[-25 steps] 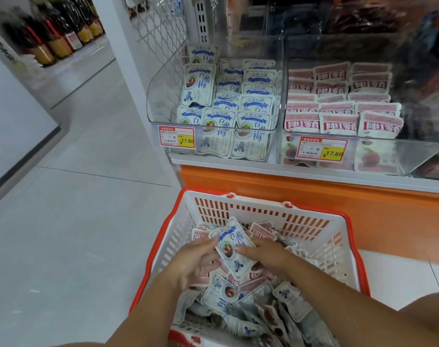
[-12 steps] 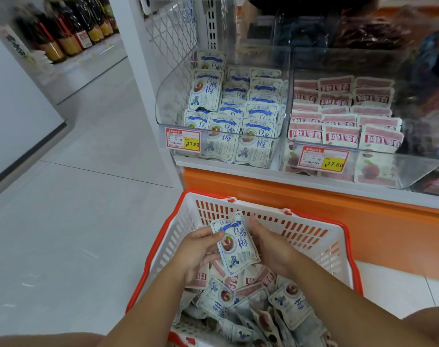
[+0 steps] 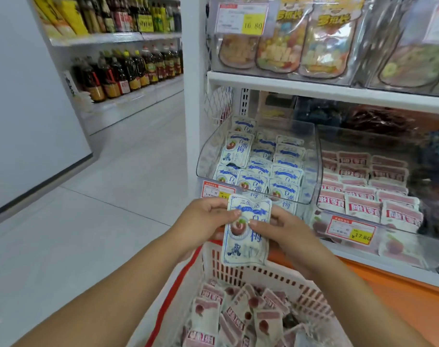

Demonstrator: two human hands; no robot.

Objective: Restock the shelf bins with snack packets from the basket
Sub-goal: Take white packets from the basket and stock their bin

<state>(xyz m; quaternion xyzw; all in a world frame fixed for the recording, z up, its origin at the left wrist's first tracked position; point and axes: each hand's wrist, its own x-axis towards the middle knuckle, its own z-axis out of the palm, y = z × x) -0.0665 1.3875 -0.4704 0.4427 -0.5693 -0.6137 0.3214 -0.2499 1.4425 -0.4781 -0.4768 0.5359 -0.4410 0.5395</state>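
Note:
A blue-and-white snack packet (image 3: 246, 244) is held upright above the basket, just in front of the left shelf bin. My left hand (image 3: 203, 219) pinches its upper left edge and my right hand (image 3: 281, 227) pinches its right side with the thumb across the front. The clear left bin (image 3: 311, 146) holds rows of the same blue-and-white packets. The clear right bin (image 3: 413, 246) holds pink-and-white packets. Below my arms, the white basket with a red rim (image 3: 238, 271) holds several pink-and-white packets.
Yellow-and-red price tags (image 3: 351, 232) hang on the bin fronts. An upper shelf (image 3: 313, 90) carries clear pouches of mixed sweets. An orange base panel (image 3: 401, 296) runs under the bins. Bottles (image 3: 128, 71) line shelves at the far left across a grey floor.
Both hands have lifted the blue-and-white packet out of the basket up to the height of the left bin's front. The view has tilted upward, showing the upper shelf.

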